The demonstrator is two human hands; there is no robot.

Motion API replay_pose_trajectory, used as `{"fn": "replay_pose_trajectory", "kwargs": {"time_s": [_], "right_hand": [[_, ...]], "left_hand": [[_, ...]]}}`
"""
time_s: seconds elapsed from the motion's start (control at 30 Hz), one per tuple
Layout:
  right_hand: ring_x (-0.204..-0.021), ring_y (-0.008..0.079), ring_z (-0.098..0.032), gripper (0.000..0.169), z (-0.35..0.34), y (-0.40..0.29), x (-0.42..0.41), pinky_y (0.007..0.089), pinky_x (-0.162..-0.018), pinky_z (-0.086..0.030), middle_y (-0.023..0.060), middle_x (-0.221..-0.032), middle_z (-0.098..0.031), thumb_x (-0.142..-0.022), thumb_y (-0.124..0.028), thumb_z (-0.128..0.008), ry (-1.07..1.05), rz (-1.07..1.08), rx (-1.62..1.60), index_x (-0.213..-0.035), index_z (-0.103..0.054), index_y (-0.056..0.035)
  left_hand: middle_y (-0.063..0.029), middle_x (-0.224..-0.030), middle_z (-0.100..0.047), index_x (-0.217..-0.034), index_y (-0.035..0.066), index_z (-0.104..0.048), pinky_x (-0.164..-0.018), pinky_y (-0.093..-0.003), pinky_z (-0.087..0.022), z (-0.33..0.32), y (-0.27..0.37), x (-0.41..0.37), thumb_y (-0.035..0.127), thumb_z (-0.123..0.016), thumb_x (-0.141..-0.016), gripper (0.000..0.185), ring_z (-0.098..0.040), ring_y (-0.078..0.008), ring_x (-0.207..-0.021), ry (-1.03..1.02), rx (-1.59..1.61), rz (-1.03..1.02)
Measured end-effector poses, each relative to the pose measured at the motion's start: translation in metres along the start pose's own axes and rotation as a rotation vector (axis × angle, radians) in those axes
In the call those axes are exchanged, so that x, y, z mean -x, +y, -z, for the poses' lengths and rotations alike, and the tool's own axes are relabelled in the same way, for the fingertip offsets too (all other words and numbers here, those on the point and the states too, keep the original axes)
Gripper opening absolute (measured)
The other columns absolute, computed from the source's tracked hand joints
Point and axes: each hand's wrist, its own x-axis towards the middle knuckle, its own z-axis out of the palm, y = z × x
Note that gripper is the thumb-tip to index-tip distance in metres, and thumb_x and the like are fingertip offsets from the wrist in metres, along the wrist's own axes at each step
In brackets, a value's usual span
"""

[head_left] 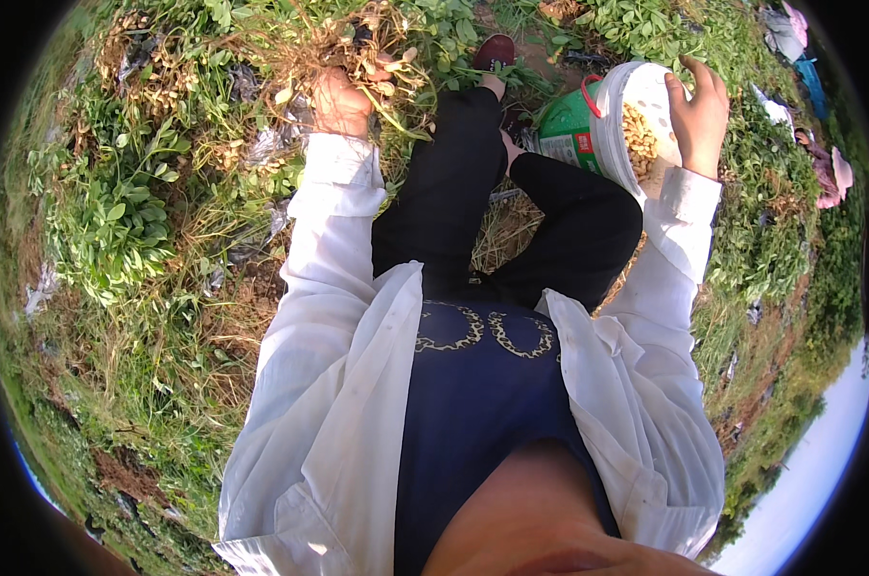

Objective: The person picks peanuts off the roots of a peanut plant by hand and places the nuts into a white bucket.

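My left hand (343, 101) is closed around the roots of an uprooted peanut plant (362, 54), with pods and brown roots spreading above and beside the fingers. My right hand (699, 115) is over the open mouth of a green plastic bucket (567, 122), thumb and fingers apart, with nothing seen in it. The bucket has a white rim, a red handle and printed writing; it leans on its side by my bent leg. Loose peanut pods (637, 140) lie inside it. Whether the right hand touches the bucket wall cannot be told.
Pulled peanut plants (157, 79) with pods lie at the left, among leafy stems (125, 216) and torn plastic film (269, 144). My shoe (495, 52) is at the top. At the far right are a person with a pink hat (842, 173) and a blue item (811, 86).
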Motion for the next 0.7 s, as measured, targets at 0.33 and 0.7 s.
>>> {"fn": "replay_pose_trajectory", "kwargs": {"time_s": [0.33,0.7], "right_hand": [[-0.084,0.0315,-0.055,0.019,-0.109,-0.217,0.024,0.0383,-0.074,-0.045,0.0133,-0.088,-0.057,-0.081,-0.017,-0.056,-0.398,0.376,-0.777,-0.096,-0.057,-0.0050],[-0.078,0.0375,-0.056,0.022,-0.130,-0.225,0.035,0.0435,-0.067,-0.044,0.0196,-0.080,-0.058,-0.083,-0.023,-0.053,-0.480,0.301,-0.818,-0.086,-0.056,-0.0015]], "left_hand": [[-0.0185,-0.102,-0.060,-0.117,0.000,-0.048,-0.069,-0.0420,-0.054,-0.012,0.010,0.019,0.036,-0.031,-0.092,0.047,-0.061,-0.0318,-0.085,-0.045,-0.531,-0.313],[-0.0184,-0.101,-0.060,-0.117,0.003,-0.049,-0.060,-0.0332,-0.054,-0.008,0.005,0.019,0.037,-0.033,-0.091,0.045,-0.061,-0.0268,-0.075,0.116,-0.252,-0.156]]}}
